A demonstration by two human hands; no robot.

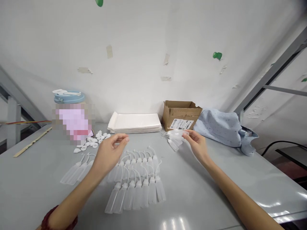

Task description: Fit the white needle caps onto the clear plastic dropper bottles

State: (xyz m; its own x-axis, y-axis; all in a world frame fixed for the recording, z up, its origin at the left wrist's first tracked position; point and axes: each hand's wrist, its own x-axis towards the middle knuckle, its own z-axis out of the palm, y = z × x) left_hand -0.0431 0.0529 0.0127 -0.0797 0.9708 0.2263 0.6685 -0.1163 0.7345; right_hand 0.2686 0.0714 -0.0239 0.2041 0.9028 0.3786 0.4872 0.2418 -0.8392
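Over the left part of the bottle rows is my left hand [110, 153], its thumb and fingers curled together at the tips. Whether anything small sits between them is hidden. My right hand [198, 145] pinches the end of a translucent plastic bottle [184, 133] at a small heap of similar bottles [174, 144] before the cardboard box. Several bottles with thin curved nozzles [137, 195] lie side by side in a front row. Behind them lies another row [139, 164], partly covered by my left hand. More bottles [76, 172] lie left of my left wrist.
White caps [96, 139] lie loose near a blurred pink item [74, 123] and a blue-lidded container [69, 96]. White padded envelopes [135, 123] are stacked by the wall. An open cardboard box [181, 113] and a light blue cloth [218, 127] stand back right; a wooden strip [32, 142] lies left.
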